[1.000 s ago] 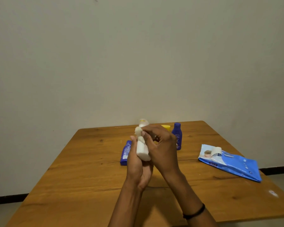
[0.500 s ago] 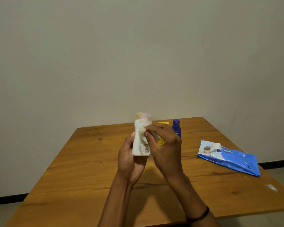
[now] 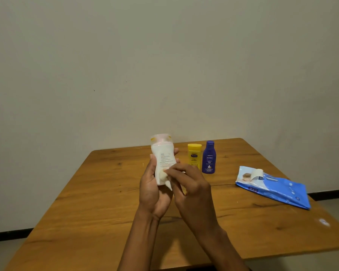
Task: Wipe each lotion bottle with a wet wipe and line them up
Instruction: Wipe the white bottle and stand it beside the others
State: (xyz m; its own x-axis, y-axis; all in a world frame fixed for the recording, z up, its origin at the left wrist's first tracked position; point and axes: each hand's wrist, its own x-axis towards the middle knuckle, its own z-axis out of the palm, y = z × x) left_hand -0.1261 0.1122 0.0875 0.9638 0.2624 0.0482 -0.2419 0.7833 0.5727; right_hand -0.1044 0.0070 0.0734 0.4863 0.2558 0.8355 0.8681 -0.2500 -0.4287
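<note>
Fingers [image 3: 165,171] of my right hand [image 3: 192,190] pinch the wet wipe [image 3: 162,176] against the white bottle [image 3: 163,163], which my left hand [image 3: 152,189] clasps upright above the table [image 3: 106,202]; it looks light, smooth and probably slippery, so I'd grip its waist

One camera only, worn on my head, looking forward and slightly down. My left grip [image 3: 155,190] and right grip [image 3: 192,190] sit low at centre, close to the lens, forearms running in from the bottom edge. Beyond my grips the surface [image 3: 98,208] stretches away to a plain wall [image 3: 164,65], which fills the upper half. Floor shows at both lower corners.
</note>
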